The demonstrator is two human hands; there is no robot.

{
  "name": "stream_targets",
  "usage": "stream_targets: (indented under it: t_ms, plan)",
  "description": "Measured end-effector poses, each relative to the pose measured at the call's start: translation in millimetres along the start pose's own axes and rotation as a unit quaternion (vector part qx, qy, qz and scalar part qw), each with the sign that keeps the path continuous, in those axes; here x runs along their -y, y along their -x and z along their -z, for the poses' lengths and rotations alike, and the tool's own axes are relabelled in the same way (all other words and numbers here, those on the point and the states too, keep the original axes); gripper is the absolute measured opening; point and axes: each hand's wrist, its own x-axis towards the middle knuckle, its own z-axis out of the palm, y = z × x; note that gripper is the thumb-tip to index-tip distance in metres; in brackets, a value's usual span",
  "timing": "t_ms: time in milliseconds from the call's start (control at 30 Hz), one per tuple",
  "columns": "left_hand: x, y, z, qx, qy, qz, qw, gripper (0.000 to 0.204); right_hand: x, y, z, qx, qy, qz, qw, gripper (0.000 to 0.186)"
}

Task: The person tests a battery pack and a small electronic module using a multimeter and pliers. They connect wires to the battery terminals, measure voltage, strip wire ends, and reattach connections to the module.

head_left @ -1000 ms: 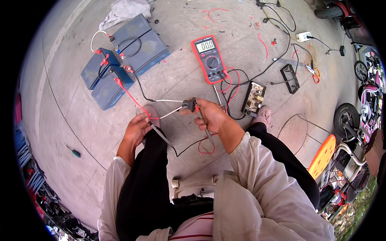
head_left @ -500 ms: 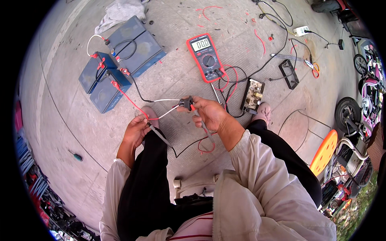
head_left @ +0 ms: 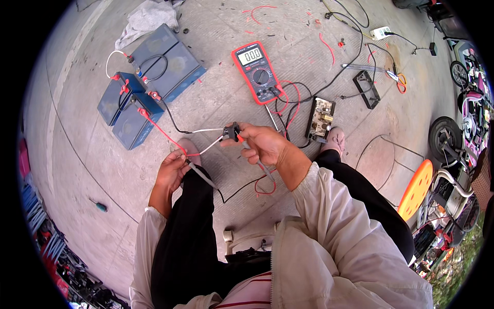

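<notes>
My left hand (head_left: 172,172) pinches a joint between a red wire and a white wire, with a grey probe (head_left: 201,175) at the same spot. My right hand (head_left: 260,147) grips a black connector (head_left: 231,132) and a second grey probe with a red tip, held against it. Wires run from the connector and joint up to several blue batteries (head_left: 162,64), linked by short leads at the upper left. A red multimeter (head_left: 252,72) lies above my hands, its screen lit. Beside it, right of my right hand, is an exposed circuit board (head_left: 320,121) in a casing.
An empty black frame (head_left: 366,90), scissors (head_left: 400,82), a power strip (head_left: 380,33) and cables lie upper right. A grey cloth (head_left: 146,23) is at the top, a screwdriver (head_left: 101,206) at left. An orange stool seat (head_left: 414,190) and wheeled vehicles (head_left: 445,139) line the right edge.
The view has shifted slightly, so the batteries and multimeter appear a little farther left and up. My right hand and connector appear slightly farther left; both hands keep their grips.
</notes>
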Motion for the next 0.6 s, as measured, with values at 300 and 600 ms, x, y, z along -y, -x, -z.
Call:
stream_targets:
  t_ms: [300,600]
  plan:
    - [-1.0,-1.7,-1.6,0.002,-0.001,0.003,1.0,0.014,-1.3,-2.4,2.4,-0.026,-0.023,0.0,0.999,0.031]
    - [1.3,-3.1,5.9,-0.005,0.008,0.002,1.0,0.013,-1.9,-1.5,-5.7,-0.05,-0.015,-0.001,0.999,0.033]
